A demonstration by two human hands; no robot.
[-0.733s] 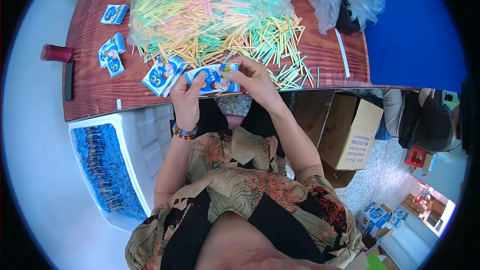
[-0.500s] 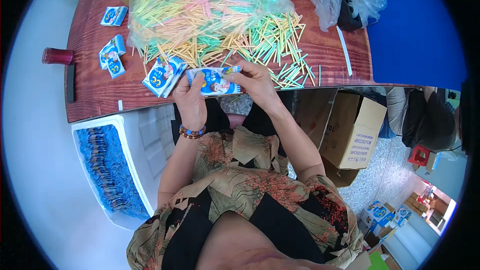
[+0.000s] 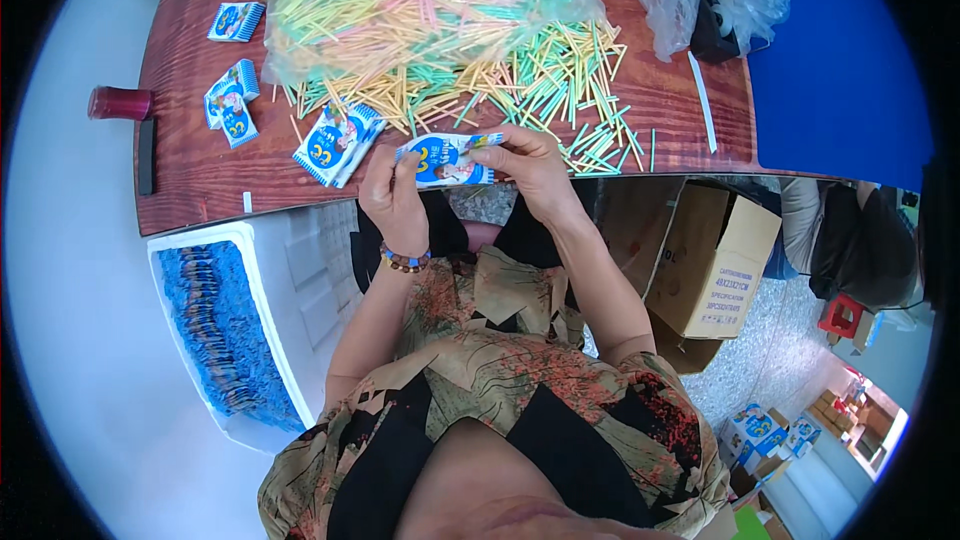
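Between my hands, close to the table's front edge, is a small blue-and-white packet point(image 3: 447, 162). My left hand point(image 3: 396, 202), with a beaded bracelet at the wrist, pinches its left end between thumb and fingers. At the other end, my right hand point(image 3: 538, 172) is closed on the packet, its thumb pressing the upper side. Just left of it lie overlapping packets point(image 3: 338, 143) of the same kind. Loose pastel sticks point(image 3: 575, 90), thin like straws, spread over the table beyond my hands. More of them fill a clear plastic bag point(image 3: 430, 5) behind.
Further packets point(image 3: 236, 110) rest on the left of the wood-grain table point(image 3: 672, 120), near a dark red cylinder point(image 3: 122, 103). A white foam box point(image 3: 250, 270) with blue contents stands below left. Under the table at right is an open cardboard box point(image 3: 715, 270).
The whole view has shifted slightly, so the table and things on it appear a little to the right. Both hands keep hold of the packet.
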